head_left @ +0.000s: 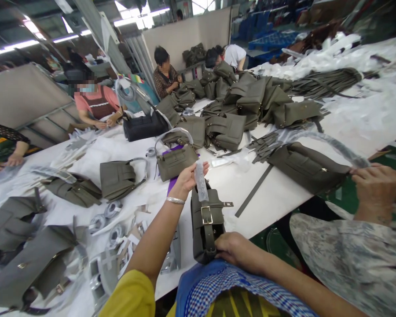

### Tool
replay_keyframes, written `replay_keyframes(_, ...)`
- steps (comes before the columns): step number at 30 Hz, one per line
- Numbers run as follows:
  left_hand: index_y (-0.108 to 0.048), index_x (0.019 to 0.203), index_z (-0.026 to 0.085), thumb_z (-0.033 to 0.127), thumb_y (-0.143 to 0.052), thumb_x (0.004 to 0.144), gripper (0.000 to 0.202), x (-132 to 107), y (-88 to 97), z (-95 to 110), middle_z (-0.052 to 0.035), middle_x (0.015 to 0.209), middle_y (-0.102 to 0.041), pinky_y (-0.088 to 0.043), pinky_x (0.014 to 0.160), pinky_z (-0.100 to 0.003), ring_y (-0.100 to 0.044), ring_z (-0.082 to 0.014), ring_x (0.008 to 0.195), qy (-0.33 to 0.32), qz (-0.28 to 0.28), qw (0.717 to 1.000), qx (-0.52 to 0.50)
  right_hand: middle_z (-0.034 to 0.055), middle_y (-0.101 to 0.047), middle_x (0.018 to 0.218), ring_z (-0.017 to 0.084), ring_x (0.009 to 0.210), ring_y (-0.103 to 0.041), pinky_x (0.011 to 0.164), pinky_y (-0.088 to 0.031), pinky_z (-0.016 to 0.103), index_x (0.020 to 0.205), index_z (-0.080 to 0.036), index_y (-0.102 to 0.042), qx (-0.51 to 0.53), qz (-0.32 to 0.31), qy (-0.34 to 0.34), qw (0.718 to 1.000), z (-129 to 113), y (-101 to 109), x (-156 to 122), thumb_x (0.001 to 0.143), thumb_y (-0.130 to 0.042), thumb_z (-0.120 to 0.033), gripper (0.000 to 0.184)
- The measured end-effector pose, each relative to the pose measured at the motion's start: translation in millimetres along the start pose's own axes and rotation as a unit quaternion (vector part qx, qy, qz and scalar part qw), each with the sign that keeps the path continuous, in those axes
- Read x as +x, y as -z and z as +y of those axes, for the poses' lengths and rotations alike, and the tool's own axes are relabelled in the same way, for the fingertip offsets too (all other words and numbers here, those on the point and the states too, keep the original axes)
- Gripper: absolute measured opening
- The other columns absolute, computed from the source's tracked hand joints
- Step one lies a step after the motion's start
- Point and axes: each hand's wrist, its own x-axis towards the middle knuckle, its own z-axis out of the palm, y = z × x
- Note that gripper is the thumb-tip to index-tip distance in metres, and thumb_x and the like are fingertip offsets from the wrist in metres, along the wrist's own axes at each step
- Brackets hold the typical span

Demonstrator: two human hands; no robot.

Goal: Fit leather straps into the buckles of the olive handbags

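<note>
Head camera: a long white worktop (279, 202) runs through a workshop beneath strip lights (21, 46), with a pale partition (191, 39) and blue pallets (267, 40) behind and green floor (394, 163) showing at right. Across the far side, a person in a pink shirt (109, 97) sits beyond a black bag (147, 126), while others bend near a large heap (251, 94) of olive bags. A bundle of straps (330, 82) lies by crumpled white wrap (356, 103). At the near edge, an olive bag (217, 220) stands before the wearer, its gold buckle (207, 215) facing up; its contents cannot be seen. The left hand (185, 178) is clamped on a wrapped strip (202, 185) above the bag's far end, the right hand (233, 248) closed on the bag's near right side. More olive bags lie at left beside coils (99, 223) of clear wrap. At right, a co-worker's hand (376, 187) grips the wrapped strap of another olive bag, near a row of loose flat strips (264, 145).
</note>
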Motion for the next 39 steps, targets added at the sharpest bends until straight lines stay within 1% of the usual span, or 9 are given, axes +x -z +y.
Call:
replay_keyframes(6, -0.047, 0.132, 0.003, 0.021, -0.033, 0.098, 0.041, 14.6, 12.8, -0.4, -0.0169, 0.115, -0.066, -0.057, 0.08, -0.024, -0.069, -0.0158, 0.091, -0.002, -0.025, 1.0, -0.003, 0.0064, -0.069, 0.08, 0.019, 0.08, -0.063, 0.075, -0.045, 0.027, 0.08, -0.017, -0.068, 0.001, 0.005, 0.016, 1.0, 5.5, -6.8, 2.8, 0.091, -0.049, -0.027, 0.024)
replay_keyframes(12, -0.048, 0.13, 0.005, 0.021, -0.033, 0.098, 0.039, 10.1, 9.3, 0.8, -0.0163, 0.114, -0.067, -0.057, 0.082, -0.026, -0.068, -0.0172, 0.097, -0.007, -0.023, 1.0, -0.005, 0.0057, -0.068, 0.077, 0.018, 0.074, -0.062, 0.072, -0.045, 0.027, 0.079, -0.018, -0.067, -0.032, 0.011, 0.019, 0.999, 1.3, -5.8, 4.6, 0.092, -0.043, -0.022, 0.028)
replay_keyframes(19, -0.055, 0.122, 0.003, 0.029, -0.033, 0.099, 0.041, -19.0, 1.8, -17.2, -0.0179, 0.116, -0.066, -0.055, 0.086, -0.027, -0.066, -0.0196, 0.102, -0.008, -0.036, 0.999, -0.01, 0.0082, -0.071, 0.082, 0.019, 0.078, -0.064, 0.076, -0.047, 0.028, 0.082, -0.017, -0.068, -0.037, 0.02, 0.008, 0.999, 4.1, -7.6, 8.5, 0.089, -0.044, -0.017, 0.025)
replay_keyframes(23, -0.06, 0.114, 0.005, 0.039, -0.035, 0.098, 0.046, -43.2, 9.5, -39.9, -0.0187, 0.122, -0.063, -0.052, 0.092, -0.032, -0.064, -0.0222, 0.107, 0.001, -0.068, 0.998, 0.015, 0.0089, -0.072, 0.088, 0.021, 0.084, -0.066, 0.077, -0.048, 0.028, 0.091, -0.017, -0.068, -0.026, 0.044, -0.078, 0.996, 11.3, -5.2, 7.9, 0.086, -0.052, -0.018, 0.017)
replay_keyframes(26, -0.06, 0.118, 0.009, 0.052, -0.036, 0.095, 0.055, -65.3, 22.9, -63.4, -0.0185, 0.12, -0.064, -0.05, 0.094, -0.035, -0.064, -0.0225, 0.105, -0.013, -0.099, 0.99, 0.098, 0.0074, -0.072, 0.091, 0.022, 0.086, -0.067, 0.078, -0.049, 0.028, 0.095, -0.019, -0.069, 0.022, 0.077, -0.134, 0.988, 17.6, -3.6, 6.0, 0.084, -0.057, -0.02, 0.017)
replay_keyframes(29, -0.059, 0.123, 0.016, 0.053, -0.046, 0.09, 0.051, -87.4, 37.8, -89.1, -0.0141, 0.118, -0.066, -0.048, 0.096, -0.038, -0.064, -0.0226, 0.105, -0.074, -0.093, 0.96, 0.254, 0.0059, -0.073, 0.097, 0.024, 0.091, -0.067, 0.082, -0.049, 0.032, 0.099, -0.022, -0.07, 0.089, 0.12, -0.146, 0.978, 19.8, -3.4, 6.3, 0.084, -0.057, -0.019, 0.02)
replay_keyframes(33, -0.064, 0.117, 0.019, 0.037, -0.065, 0.081, 0.04, -109.5, 50.4, -115.4, -0.0103, 0.12, -0.066, -0.044, 0.101, -0.041, -0.06, -0.0246, 0.111, -0.219, -0.037, 0.86, 0.459, 0.0059, -0.072, 0.104, 0.026, 0.094, -0.067, 0.083, -0.051, 0.037, 0.105, -0.023, -0.069, 0.129, 0.161, -0.161, 0.965, 17.1, -7.1, 10.5, 0.082, -0.059, -0.019, 0.026)
replay_keyframes(36, -0.065, 0.116, 0.021, 0.031, -0.066, 0.08, 0.037, -118.7, 51.5, -124.7, -0.0092, 0.118, -0.065, -0.044, 0.1, -0.041, -0.059, -0.0243, 0.11, -0.308, 0.014, 0.797, 0.519, 0.0064, -0.072, 0.105, 0.026, 0.094, -0.067, 0.083, -0.051, 0.038, 0.107, -0.022, -0.069, 0.129, 0.171, -0.161, 0.963, 13.8, -7.0, 14.2, 0.084, -0.058, -0.021, 0.025)
replay_keyframes(39, -0.065, 0.114, 0.02, 0.029, -0.061, 0.084, 0.031, -122.7, 50.4, -128.1, -0.0082, 0.107, -0.067, -0.049, 0.092, -0.038, -0.062, -0.022, 0.1, -0.339, 0.044, 0.784, 0.517, 0.0057, -0.072, 0.101, 0.025, 0.093, -0.067, 0.083, -0.051, 0.037, 0.107, -0.021, -0.068, 0.122, 0.159, -0.13, 0.971, 8.5, 3.0, 15.8, 0.084, -0.058, -0.022, 0.024)
